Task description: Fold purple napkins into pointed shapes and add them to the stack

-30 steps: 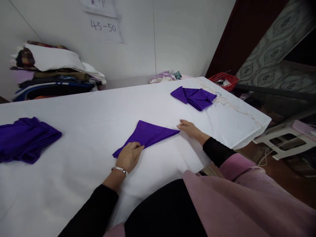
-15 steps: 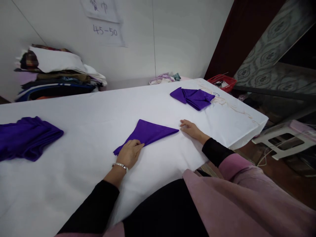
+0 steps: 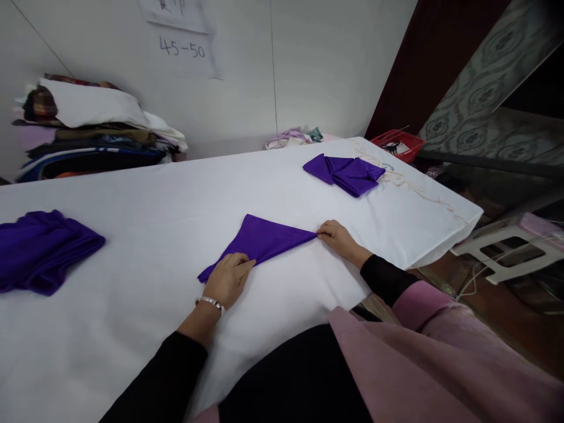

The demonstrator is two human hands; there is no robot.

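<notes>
Head view: left hand (image 3: pixel 229 281) flat on purple cloth (image 3: pixel 268 238); right hand (image 3: pixel 337 236) pinches its tip.

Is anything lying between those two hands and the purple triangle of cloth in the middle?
Nothing visible does. The left hand rests flat on the near left corner of the purple triangle, and the right hand touches its right tip with its fingertips.

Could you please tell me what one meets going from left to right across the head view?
Loose purple cloth → left hand → purple triangle → right hand → red basket.
</notes>
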